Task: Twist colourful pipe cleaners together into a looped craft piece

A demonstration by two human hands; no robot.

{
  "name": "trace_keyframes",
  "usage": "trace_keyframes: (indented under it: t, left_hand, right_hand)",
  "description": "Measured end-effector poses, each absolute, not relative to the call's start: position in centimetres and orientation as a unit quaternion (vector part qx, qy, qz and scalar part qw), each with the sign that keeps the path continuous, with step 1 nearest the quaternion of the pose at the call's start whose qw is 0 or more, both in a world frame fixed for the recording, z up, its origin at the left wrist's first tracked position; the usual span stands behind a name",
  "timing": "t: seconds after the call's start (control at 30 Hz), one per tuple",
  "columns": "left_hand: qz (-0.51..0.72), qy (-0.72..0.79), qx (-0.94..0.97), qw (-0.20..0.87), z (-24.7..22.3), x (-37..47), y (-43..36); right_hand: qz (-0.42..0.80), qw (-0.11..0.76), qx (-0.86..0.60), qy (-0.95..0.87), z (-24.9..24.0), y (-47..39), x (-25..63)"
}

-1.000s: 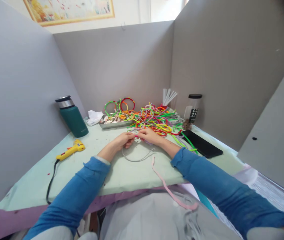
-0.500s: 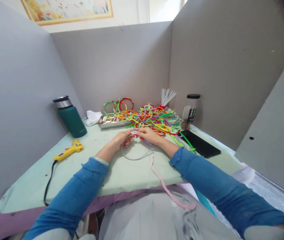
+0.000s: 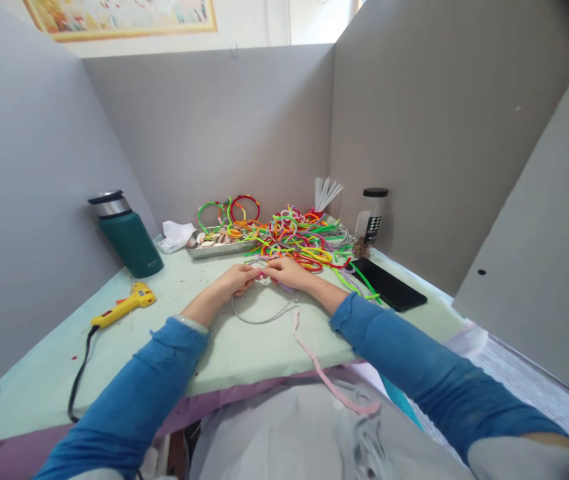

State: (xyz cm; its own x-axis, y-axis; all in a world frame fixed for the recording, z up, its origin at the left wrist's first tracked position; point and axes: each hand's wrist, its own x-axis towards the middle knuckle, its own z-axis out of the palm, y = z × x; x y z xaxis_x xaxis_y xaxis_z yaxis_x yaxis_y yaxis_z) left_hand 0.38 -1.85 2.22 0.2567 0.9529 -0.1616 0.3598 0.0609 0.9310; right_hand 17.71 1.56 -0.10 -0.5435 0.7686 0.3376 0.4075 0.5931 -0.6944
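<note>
Above the middle of the table, my left hand point(image 3: 237, 280) is closed with its fingertips around a thin grey wire hoop point(image 3: 264, 321), whose loose ends curve down and to the right. Meeting it fingertip to fingertip, my right hand point(image 3: 288, 273) pinches a small bright pink fuzzy strip point(image 3: 263, 274) against the hoop. The fingers hide most of the strip. A pale lilac piece shows under my right hand. A long light pink strip point(image 3: 319, 363) hangs from the table edge onto my lap.
Behind my hands lie a heap of coloured pipe cleaners point(image 3: 297, 233), a metal tray point(image 3: 219, 250) of shells and wrapped hoops point(image 3: 245, 199). At left are a green bottle point(image 3: 131, 243) and yellow glue gun point(image 3: 124, 309); at right, a black phone point(image 3: 389, 285) and clear jar point(image 3: 369, 223). Grey partitions point(image 3: 209, 120) surround the table.
The whole view has shifted slightly, so things sit further left. My two hands have drawn closer together, fingertips now meeting at the pink strip.
</note>
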Motion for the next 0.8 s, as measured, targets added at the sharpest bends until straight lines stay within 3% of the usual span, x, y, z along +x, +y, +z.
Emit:
trace_keyframes:
  t: [0.6, 0.73, 0.8]
  left_hand:
    - [0.288, 0.535, 0.625, 0.49, 2.0, 0.3, -1.4]
    - [0.286, 0.534, 0.627, 0.49, 1.7, 0.1, -1.1]
    - [0.285, 0.533, 0.626, 0.492, 1.7, 0.1, -1.1]
  right_hand:
    - [0.257, 0.327, -0.328, -0.848, 0.3, 1.7, 17.9]
    - [0.291, 0.396, -0.42, -0.763, 1.2, 4.0, 19.4]
    - [0.24, 0.456, -0.519, -0.682, 1.6, 5.5, 21.0]
